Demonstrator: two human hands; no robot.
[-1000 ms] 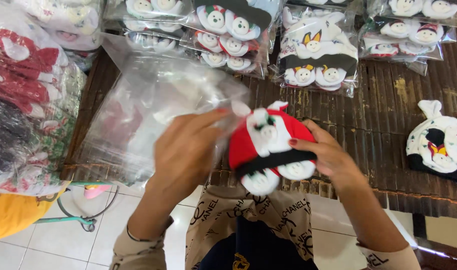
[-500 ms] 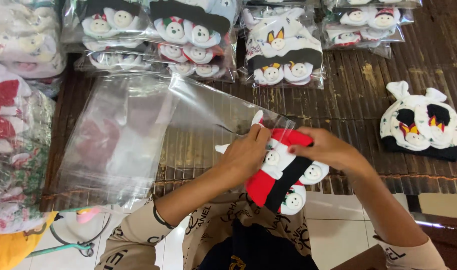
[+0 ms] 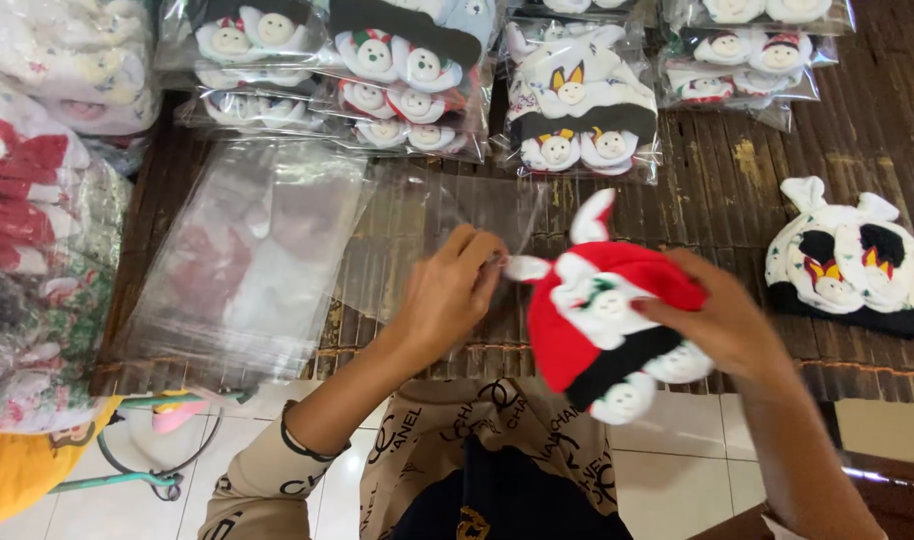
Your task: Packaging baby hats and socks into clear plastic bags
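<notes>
A dark slatted desk (image 3: 877, 130) of thin wooden strips carries everything here, and below its near edge a white tiled floor (image 3: 667, 460) shows. The red knitted hat (image 3: 602, 310), with small white doll faces and a black band, is the landmark: it is held in the air just above the near edge of the desk. The right hand (image 3: 727, 325) is on the right side of the hat, its fingers closed on the red cloth. The left hand (image 3: 447, 295) is just left of the hat, its fingers pinched together on the edge of a clear plastic bag (image 3: 477, 215) which lies behind and to the left of the hat. Further left of the hat lies a loose stack of empty clear bags (image 3: 242, 265); behind the hat stand rows of packed hats in bags (image 3: 407, 80), and to its right lies one white hat (image 3: 845, 265) unpacked. I think the thin bag can slip from the pinch, because it is smooth and only its edge is held; the white ear of the hat, touching the left fingers, can also catch on the bag's edge and fold.
</notes>
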